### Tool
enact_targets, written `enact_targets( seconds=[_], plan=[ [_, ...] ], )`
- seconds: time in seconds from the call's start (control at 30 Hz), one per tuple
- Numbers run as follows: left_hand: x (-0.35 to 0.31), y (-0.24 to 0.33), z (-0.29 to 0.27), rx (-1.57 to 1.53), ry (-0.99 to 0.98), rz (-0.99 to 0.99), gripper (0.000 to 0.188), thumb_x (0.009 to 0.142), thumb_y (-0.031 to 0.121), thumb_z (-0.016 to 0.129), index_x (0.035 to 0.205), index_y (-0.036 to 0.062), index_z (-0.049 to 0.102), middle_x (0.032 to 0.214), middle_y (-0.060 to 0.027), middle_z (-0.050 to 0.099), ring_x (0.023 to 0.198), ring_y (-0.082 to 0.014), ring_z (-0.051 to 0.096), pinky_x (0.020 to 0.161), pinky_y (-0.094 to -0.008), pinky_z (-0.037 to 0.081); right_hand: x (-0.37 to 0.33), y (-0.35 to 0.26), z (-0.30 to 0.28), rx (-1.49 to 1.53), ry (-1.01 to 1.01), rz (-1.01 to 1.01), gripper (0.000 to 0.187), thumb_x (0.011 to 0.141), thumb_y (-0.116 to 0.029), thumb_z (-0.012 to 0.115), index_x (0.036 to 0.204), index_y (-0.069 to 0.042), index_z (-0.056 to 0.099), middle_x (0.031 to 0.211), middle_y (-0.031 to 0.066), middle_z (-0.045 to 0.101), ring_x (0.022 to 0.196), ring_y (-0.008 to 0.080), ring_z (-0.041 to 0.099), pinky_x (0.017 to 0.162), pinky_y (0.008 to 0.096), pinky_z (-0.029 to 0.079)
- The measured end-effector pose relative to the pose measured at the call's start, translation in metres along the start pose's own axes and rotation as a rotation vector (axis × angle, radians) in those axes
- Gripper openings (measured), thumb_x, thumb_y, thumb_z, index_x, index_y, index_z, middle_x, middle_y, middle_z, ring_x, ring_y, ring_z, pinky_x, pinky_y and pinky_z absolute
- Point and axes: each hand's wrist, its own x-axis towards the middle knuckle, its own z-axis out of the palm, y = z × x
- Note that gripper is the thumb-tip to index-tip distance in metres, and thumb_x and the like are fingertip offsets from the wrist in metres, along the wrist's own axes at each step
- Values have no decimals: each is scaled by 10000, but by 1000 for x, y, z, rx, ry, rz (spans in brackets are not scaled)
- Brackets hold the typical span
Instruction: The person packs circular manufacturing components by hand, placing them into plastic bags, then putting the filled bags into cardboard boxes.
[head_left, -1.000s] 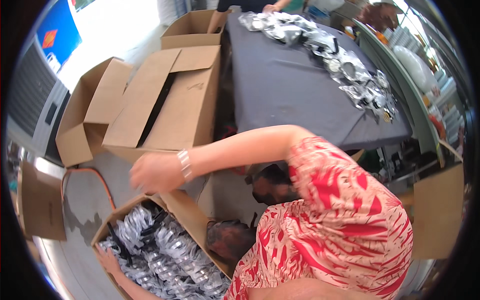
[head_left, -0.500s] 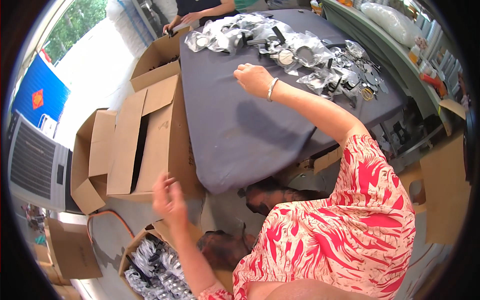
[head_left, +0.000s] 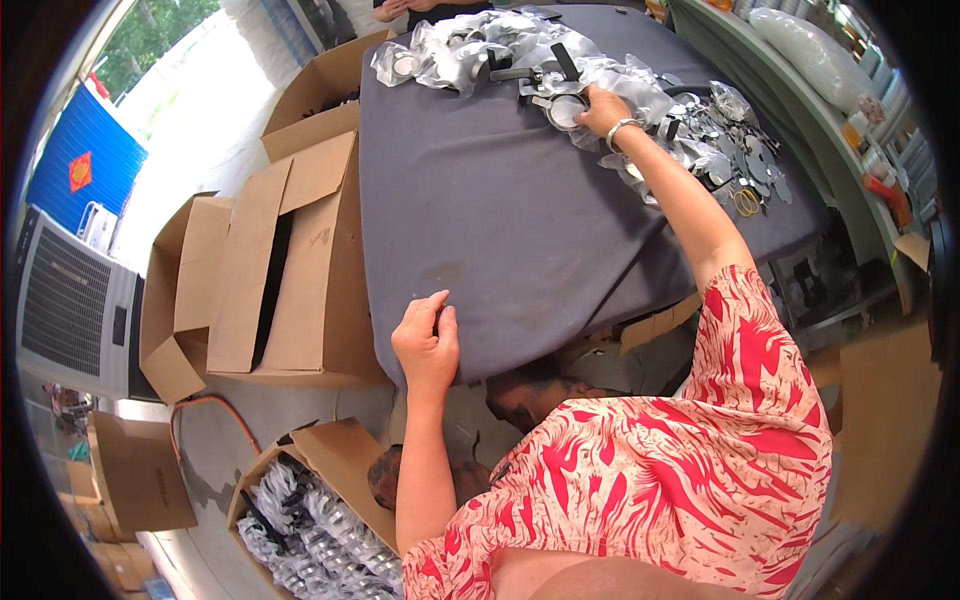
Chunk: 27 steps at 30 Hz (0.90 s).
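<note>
My right hand [head_left: 605,110] reaches to the far part of the table, at the edge of a heap of plastic-bagged parts [head_left: 450,55]. Its thumb and fingers close on a pale round disc with a rim [head_left: 567,112], partly wrapped in clear plastic; some fingertips are hidden. Black bar-shaped pieces [head_left: 565,62] stick out of the heap just beyond. Over the table's near left corner hovers my left hand [head_left: 427,345], empty, with thumb and fingers apart and loosely curled.
A dark cloth covers the table [head_left: 480,210]. Loose round discs [head_left: 755,165] and yellow rings [head_left: 746,202] lie at its right. Cardboard boxes [head_left: 300,300] line the left side. An open box of bagged parts [head_left: 320,530] stands lower left. Another person's hands [head_left: 405,8] show at the far end.
My right hand has moved right and away from me onto the rimmed disc. My left hand has come up from beside the boxes to the table corner. The other person's hands have drawn back.
</note>
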Motion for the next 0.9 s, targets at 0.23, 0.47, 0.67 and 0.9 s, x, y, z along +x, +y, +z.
enact_targets(
  seconds=[0.23,0.47,0.67,0.9],
  plan=[
    [3,-19,-9,19,22,14,159,747,-28,590,898,10,622,720,-96,569,568,-190,528,538,-280,432,0,-7,28,601,-274,-49,208,668,-129,684,772,19,580,681,16,543,647,86,473,584,272,420],
    [23,-38,-6,-36,-2,-128,150,739,19,621,888,11,642,720,-95,603,592,-170,564,563,-267,451,-24,-52,12,680,-377,-333,228,705,-123,646,854,41,593,698,69,587,659,141,537,611,306,451],
    [58,-17,17,57,-7,-18,314,696,140,705,977,30,621,824,-119,614,651,-233,591,621,-321,478,-61,-76,9,1046,-812,-322,196,749,-82,634,928,-24,576,759,-32,566,672,50,492,578,221,414],
    [75,-11,64,203,-210,106,334,656,240,748,889,54,597,793,-100,599,679,-287,592,592,-379,462,-122,-115,-7,817,-648,-640,263,724,-32,639,968,6,552,801,29,589,713,92,501,643,254,435]
  ],
)
